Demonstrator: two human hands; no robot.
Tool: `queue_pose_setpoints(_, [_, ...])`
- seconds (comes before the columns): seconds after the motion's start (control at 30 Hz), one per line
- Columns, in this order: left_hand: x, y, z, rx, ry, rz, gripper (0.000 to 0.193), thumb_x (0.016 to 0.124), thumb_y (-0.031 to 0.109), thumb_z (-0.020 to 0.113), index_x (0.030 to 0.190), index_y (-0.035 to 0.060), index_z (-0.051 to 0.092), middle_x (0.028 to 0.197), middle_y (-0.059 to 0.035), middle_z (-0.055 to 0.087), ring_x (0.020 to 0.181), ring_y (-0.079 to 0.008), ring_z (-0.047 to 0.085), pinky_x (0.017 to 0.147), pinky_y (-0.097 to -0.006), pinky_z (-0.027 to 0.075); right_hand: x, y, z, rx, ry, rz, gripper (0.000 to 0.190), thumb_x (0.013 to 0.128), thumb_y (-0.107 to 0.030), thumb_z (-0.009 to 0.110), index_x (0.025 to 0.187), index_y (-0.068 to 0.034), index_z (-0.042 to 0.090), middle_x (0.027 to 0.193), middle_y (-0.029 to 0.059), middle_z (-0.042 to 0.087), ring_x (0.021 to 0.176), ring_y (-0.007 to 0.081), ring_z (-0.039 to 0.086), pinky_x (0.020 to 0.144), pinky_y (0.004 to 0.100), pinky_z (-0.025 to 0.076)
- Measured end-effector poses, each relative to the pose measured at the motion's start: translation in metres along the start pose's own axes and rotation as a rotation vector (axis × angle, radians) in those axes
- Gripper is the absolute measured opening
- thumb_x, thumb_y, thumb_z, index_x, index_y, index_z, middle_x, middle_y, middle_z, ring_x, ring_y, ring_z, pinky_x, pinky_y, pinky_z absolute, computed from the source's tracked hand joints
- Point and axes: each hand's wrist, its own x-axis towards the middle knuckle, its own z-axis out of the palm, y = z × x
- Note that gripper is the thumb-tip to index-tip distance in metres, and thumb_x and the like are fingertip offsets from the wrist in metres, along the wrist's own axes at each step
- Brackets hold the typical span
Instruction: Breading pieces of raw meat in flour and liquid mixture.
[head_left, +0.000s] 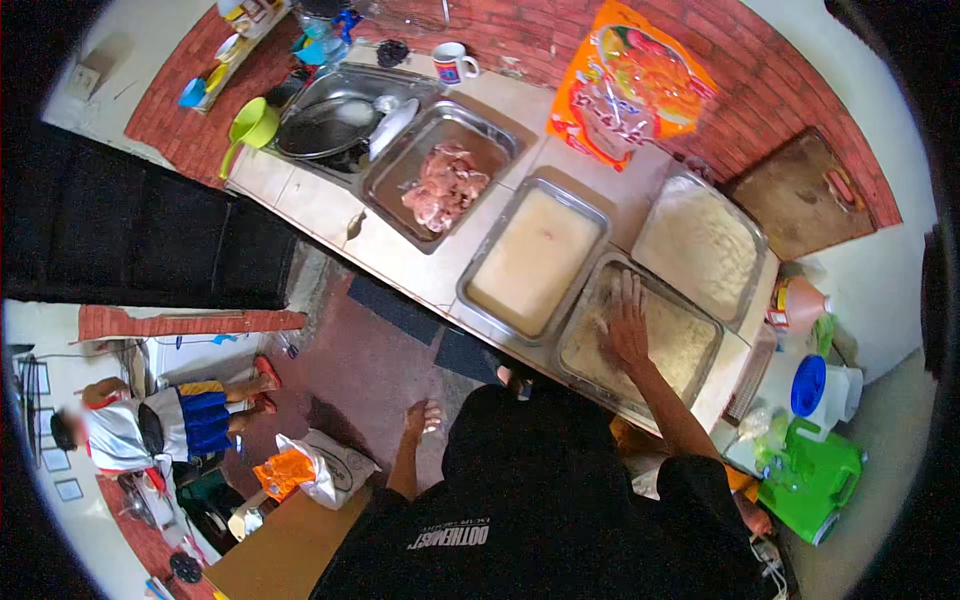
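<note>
My right hand lies palm down in a metal tray of pale, dry flour-like coating, fingers stretched toward its far edge. It holds nothing that I can see; its palm is hidden. Away from the counter, my left hand hangs at my side, empty, with loosely bent fingers and whitish fingertips. Just left of the coating tray stands a metal tray of creamy batter. Beyond the coating sits another tray heaped with white flour. Raw meat pieces lie in a metal tray farther left.
A sink, green dipper and mug are at the left. Behind the trays lies an orange plastic bag; a cutting board leans on the wall. Jugs stand right. Another person stands far left.
</note>
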Motion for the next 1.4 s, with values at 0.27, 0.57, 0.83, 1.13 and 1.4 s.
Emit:
queue_pose_setpoints(0.27, [-0.021, -0.026, 0.003, -0.034, 0.147, -0.064, 0.040, 0.092, 0.047, 0.048, 0.107, 0.0141, 0.065, 0.082, -0.0026, 0.068, 0.061, -0.0161, 0.062, 0.056, -0.0317, 0.048, 0.027, -0.001, 0.008, 0.088, 0.133, -0.021, 0.069, 0.089, -0.026, 0.057, 0.145, -0.002, 0.025, 0.152, 0.0204, 0.021, 0.141, 0.0405, 0.016, 0.114, 0.0527, 0.014])
queue_pose_setpoints(0.57, [-0.016, -0.033, 0.003, -0.026, 0.212, -0.043, 0.043, 0.093, 0.044, 0.047, 0.116, 0.0094, 0.058, 0.090, -0.0060, 0.068, 0.065, -0.0181, 0.064, 0.059, -0.0329, 0.051, 0.026, -0.003, 0.005, 0.131, 0.078, -0.120, 0.068, 0.086, -0.022, 0.058, 0.143, 0.001, 0.028, 0.151, 0.0214, 0.023, 0.140, 0.0404, 0.021, 0.114, 0.0522, 0.018])
queue_pose_setpoints(0.83, [-0.003, -0.015, 0.013, -0.001, 0.209, -0.011, 0.046, 0.094, 0.044, 0.047, 0.122, 0.0083, 0.055, 0.105, -0.0110, 0.065, 0.075, -0.0231, 0.066, 0.065, -0.0358, 0.052, 0.029, 0.001, -0.001, 0.239, 0.114, -0.011, 0.062, 0.086, -0.016, 0.058, 0.141, -0.006, 0.033, 0.145, 0.0212, 0.031, 0.132, 0.0412, 0.033, 0.109, 0.0474, 0.030])
queue_pose_setpoints(1.13, [0.018, -0.027, -0.033, 0.154, 0.043, 0.109, 0.046, 0.096, 0.046, 0.044, 0.125, 0.0125, 0.057, 0.114, -0.0103, 0.062, 0.090, -0.0271, 0.062, 0.079, -0.0422, 0.049, -0.005, 0.025, 0.033, 0.145, 0.387, 0.133, 0.040, 0.081, -0.010, 0.059, 0.120, -0.006, 0.049, 0.128, 0.0160, 0.046, 0.112, 0.0395, 0.046, 0.099, 0.0508, 0.038])
queue_pose_setpoints(1.4, [0.006, 0.011, -0.012, 0.238, 0.127, -0.032, 0.049, 0.094, 0.046, 0.045, 0.125, 0.0093, 0.055, 0.112, -0.0106, 0.063, 0.088, -0.0253, 0.062, 0.076, -0.0382, 0.049, -0.017, 0.019, 0.042, -0.063, 0.140, 0.183, 0.040, 0.080, -0.007, 0.052, 0.121, -0.008, 0.053, 0.128, 0.0171, 0.047, 0.119, 0.0361, 0.045, 0.098, 0.0530, 0.037])
